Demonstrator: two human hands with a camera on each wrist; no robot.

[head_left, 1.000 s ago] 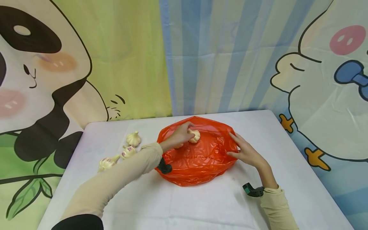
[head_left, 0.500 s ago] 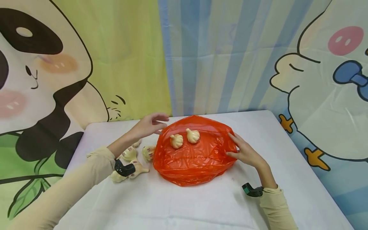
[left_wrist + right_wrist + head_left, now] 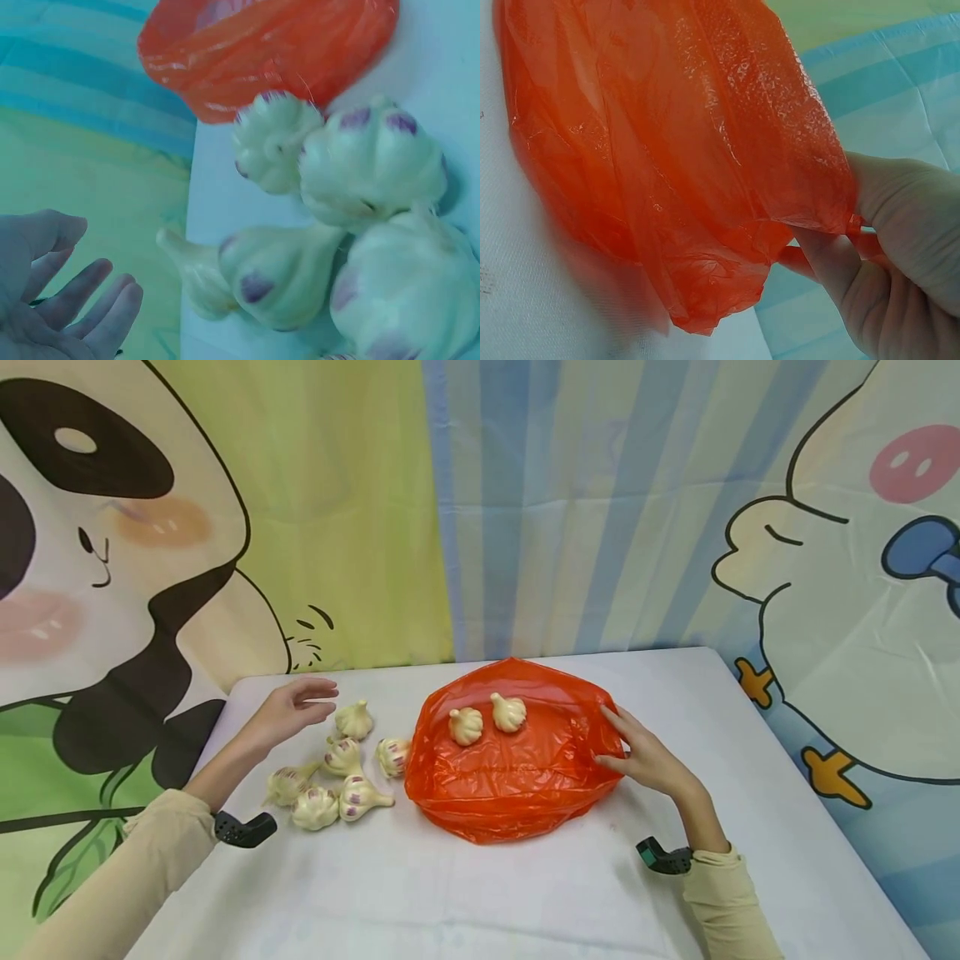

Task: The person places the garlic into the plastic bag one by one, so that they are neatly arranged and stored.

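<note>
- At six o'clock, dial centred on the red bag [image 3: 517, 768]: white counter [image 3: 495, 902], its cloth faintly creased.
- Four and eight o'clock: beige sleeves [image 3: 727, 902], pushed back from the wrists; dark wrist device [image 3: 243, 830] on each arm.
- Around nine: loose group of six garlic bulbs [image 3: 360, 798], pale, several purple-marked, stems pointing various ways. One sits just beside the bag's edge.
- Three o'clock: right hand [image 3: 645, 758], grasping the bag's edge between thumb and fingers; fingers partly visible through the plastic.
- Centre: the bag itself, translucent, wrinkled, spread wide on the counter.
- Toward eleven, within the bag's outline: two more bulbs [image 3: 508, 716], near each other, slightly apart, resting on plastic.
- Between nine and ten: left hand [image 3: 288, 714], released, fingers loosely bent, near the group's farthest bulb.
- Twelve, beyond the counter: backdrop [image 3: 517, 502], yellow-green meeting blue stripes; printed panda [image 3: 195, 539] at ten, white cartoon figure [image 3: 862, 660] at two.
</note>
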